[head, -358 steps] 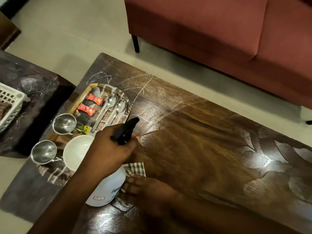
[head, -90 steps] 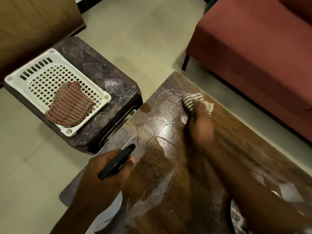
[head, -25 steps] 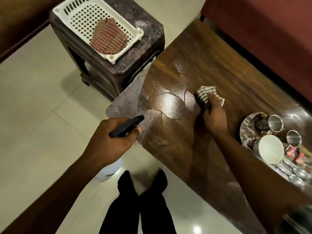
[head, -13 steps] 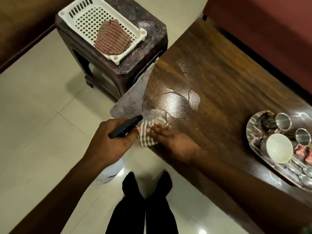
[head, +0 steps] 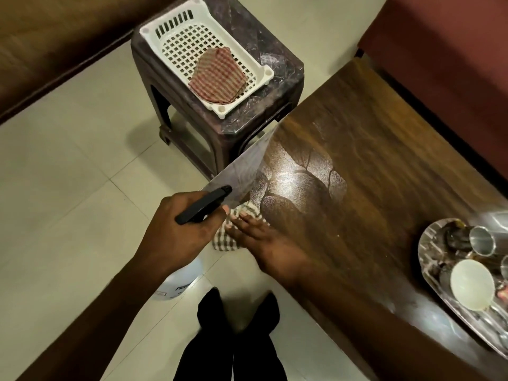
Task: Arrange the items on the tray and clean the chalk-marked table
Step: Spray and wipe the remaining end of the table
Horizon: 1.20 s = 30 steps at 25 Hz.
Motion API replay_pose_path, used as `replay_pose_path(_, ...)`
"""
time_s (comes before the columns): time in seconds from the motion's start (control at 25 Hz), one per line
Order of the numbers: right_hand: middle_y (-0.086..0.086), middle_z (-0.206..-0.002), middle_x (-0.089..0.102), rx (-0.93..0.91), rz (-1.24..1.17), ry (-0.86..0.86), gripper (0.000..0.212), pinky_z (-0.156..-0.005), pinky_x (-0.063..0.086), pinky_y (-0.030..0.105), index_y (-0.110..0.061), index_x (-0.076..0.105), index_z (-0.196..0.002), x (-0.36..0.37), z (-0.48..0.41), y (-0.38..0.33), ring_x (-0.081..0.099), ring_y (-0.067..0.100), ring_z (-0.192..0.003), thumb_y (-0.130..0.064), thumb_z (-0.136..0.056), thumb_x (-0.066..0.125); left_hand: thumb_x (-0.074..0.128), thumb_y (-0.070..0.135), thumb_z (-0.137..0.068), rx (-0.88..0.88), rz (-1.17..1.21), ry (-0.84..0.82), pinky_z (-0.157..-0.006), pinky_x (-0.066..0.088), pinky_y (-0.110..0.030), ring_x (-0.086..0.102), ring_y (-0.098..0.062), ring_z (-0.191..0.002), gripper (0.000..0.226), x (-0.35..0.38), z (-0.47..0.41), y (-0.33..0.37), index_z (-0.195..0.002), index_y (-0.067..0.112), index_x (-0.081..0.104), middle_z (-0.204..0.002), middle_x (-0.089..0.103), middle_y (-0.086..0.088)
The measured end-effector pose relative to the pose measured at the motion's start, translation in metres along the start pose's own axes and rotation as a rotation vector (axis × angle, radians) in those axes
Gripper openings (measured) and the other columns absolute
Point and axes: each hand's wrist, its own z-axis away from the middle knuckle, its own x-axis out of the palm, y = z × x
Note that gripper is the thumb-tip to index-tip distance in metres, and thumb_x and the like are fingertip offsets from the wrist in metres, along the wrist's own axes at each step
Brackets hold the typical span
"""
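table [head: 371, 188] | right hand [head: 270, 248] flat on cloth [head: 224, 242] at corner | left hand [head: 178, 229] grips spray bottle [head: 203, 206] | stool [head: 280, 75] beside

Looking into a home sitting room: facing a red sofa [head: 445, 64] across a low wooden table [head: 384, 160], standing on pale floor tiles [head: 68, 202], finding a plastic stool [head: 283, 70] (basket [head: 149, 31] on top) beside what is probably another sofa [head: 55, 28].

Bare arms [head: 90, 314], black trousers [head: 203, 353].
Left hand [head: 178, 232] and right hand [head: 275, 251] bare; trousers plain, reaching dark feet [head: 210, 301].
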Motion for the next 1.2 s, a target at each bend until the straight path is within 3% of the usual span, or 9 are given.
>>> replay_pose_path(0.12,0.009,-0.17,0.037,0.169,0.032,0.137,0.055,-0.117,0.046,0.055,-0.02,0.047,-0.16,-0.042,-0.004,0.056,0.037,0.032,-0.156,-0.025,-0.106,0.058,0.074,0.047,-0.086,-0.004,0.035,0.019,-0.051,0.051,-0.037,0.06,-0.031,-0.059,0.028,-0.003,-0.005,0.001,-0.094,0.021,0.079,-0.074,0.072,-0.014)
replay_pose_path(0.24,0.007,-0.173,0.031,0.695,-0.101,0.46,0.055,-0.126,0.035,0.055,-0.022,0.04,-0.163,-0.079,-0.049,0.085,0.029,0.029,-0.16,-0.021,-0.109,0.049,0.074,0.046,-0.087,0.007,0.051,0.044,-0.049,0.05,-0.019,0.066,-0.019,-0.064,0.032,-0.005,-0.008,-0.003,-0.102,0.019,0.08,-0.075,0.075,-0.006)
replay_pose_path(0.32,0.008,-0.173,0.03,0.767,-0.174,0.513,0.058,-0.129,0.029,0.054,-0.02,0.038,-0.164,-0.073,-0.077,0.07,0.022,0.029,-0.162,-0.013,-0.107,0.048,0.076,0.043,-0.09,0.003,0.054,0.051,-0.051,0.052,-0.025,0.066,-0.025,-0.068,0.025,-0.005,-0.007,-0.004,-0.102,0.022,0.08,-0.076,0.074,-0.008)
replay_pose_path(0.4,0.006,-0.173,0.03,0.593,-0.132,0.419,0.059,-0.129,0.028,0.053,-0.024,0.038,-0.164,-0.043,-0.085,0.03,0.02,0.027,-0.163,-0.014,-0.107,0.05,0.078,0.035,-0.094,0.008,0.051,0.049,-0.05,0.051,-0.026,0.065,-0.024,-0.063,0.005,-0.006,-0.008,-0.006,-0.095,0.03,0.078,-0.072,0.073,-0.007)
replay_pose_path(0.6,0.013,-0.163,0.048,-0.042,-0.053,0.143,0.061,-0.124,0.037,0.052,-0.009,0.056,-0.152,-0.009,-0.074,-0.011,0.034,0.034,-0.158,0.006,-0.094,0.064,0.078,0.027,-0.094,0.013,0.056,0.035,-0.052,0.047,-0.007,0.067,0.003,-0.058,0.007,-0.002,-0.01,-0.002,-0.093,0.035,0.077,-0.065,0.071,0.023)
replay_pose_path(0.76,0.009,-0.171,0.036,0.297,-0.083,0.235,0.057,-0.125,0.035,0.05,-0.02,0.044,-0.161,-0.072,-0.084,0.059,0.033,0.031,-0.158,-0.02,-0.106,0.059,0.074,0.046,-0.088,0.036,0.048,0.068,-0.049,0.051,-0.026,0.063,-0.016,-0.057,0.019,-0.004,-0.008,-0.004,-0.093,0.028,0.078,-0.074,0.075,-0.002)
replay_pose_path(0.92,0.015,-0.163,0.047,0.687,-0.141,0.456,0.057,-0.118,0.04,0.039,-0.018,0.046,-0.16,-0.124,-0.1,0.119,0.051,0.035,-0.145,-0.014,-0.104,0.058,0.078,0.039,-0.09,-0.003,0.06,0.092,-0.052,0.049,-0.012,0.067,-0.006,-0.059,0.018,-0.006,-0.002,-0.008,-0.096,0.022,0.081,-0.076,0.077,0.006)
replay_pose_path(1.04,0.012,-0.168,0.04,0.624,-0.146,0.41,0.054,-0.123,0.039,0.049,-0.018,0.043,-0.161,-0.093,-0.108,0.073,0.041,0.034,-0.152,-0.022,-0.107,0.054,0.079,0.034,-0.093,-0.028,0.067,0.093,-0.05,0.05,-0.015,0.064,-0.006,-0.056,0.01,-0.008,0.002,-0.007,-0.088,0.025,0.079,-0.071,0.074,0.006)
replay_pose_path(1.2,0.012,-0.165,0.045,0.175,-0.059,0.158,0.057,-0.127,0.03,0.05,-0.013,0.054,-0.154,-0.004,-0.088,-0.027,0.03,0.032,-0.159,-0.006,-0.098,0.05,0.078,0.027,-0.094,-0.011,0.042,0.099,-0.049,0.046,-0.011,0.064,-0.005,-0.055,0.005,-0.004,-0.002,0.002,-0.09,0.028,0.08,-0.066,0.072,0.012)
